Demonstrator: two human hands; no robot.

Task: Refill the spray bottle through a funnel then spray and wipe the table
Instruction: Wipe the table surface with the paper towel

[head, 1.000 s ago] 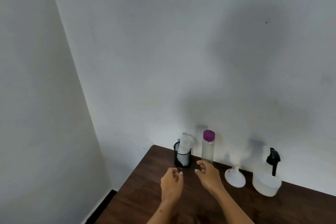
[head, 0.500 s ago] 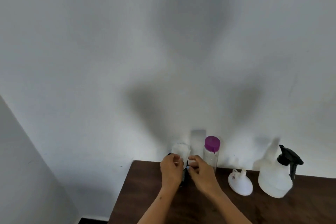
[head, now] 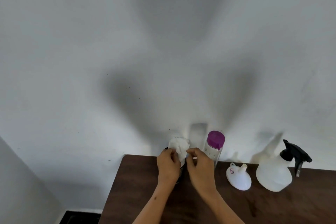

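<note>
A white spray bottle (head: 273,172) with a black trigger head stands at the right on the dark wooden table (head: 254,207). Left of it a white funnel (head: 238,176) lies mouth down. A clear water bottle with a purple cap (head: 214,146) stands by the wall. A white cloth (head: 179,145) sticks up out of a black mesh cup (head: 182,170), mostly hidden behind my hands. My left hand (head: 168,166) and my right hand (head: 200,168) are on either side of the cup, fingertips pinching the cloth.
A white wall rises directly behind the table. The table's left edge (head: 116,183) drops off to the floor, with a second wall at the far left.
Both hands reached forward to the cup and closed on the white cloth. The view turned right, bringing the spray bottle and funnel more fully into frame.
</note>
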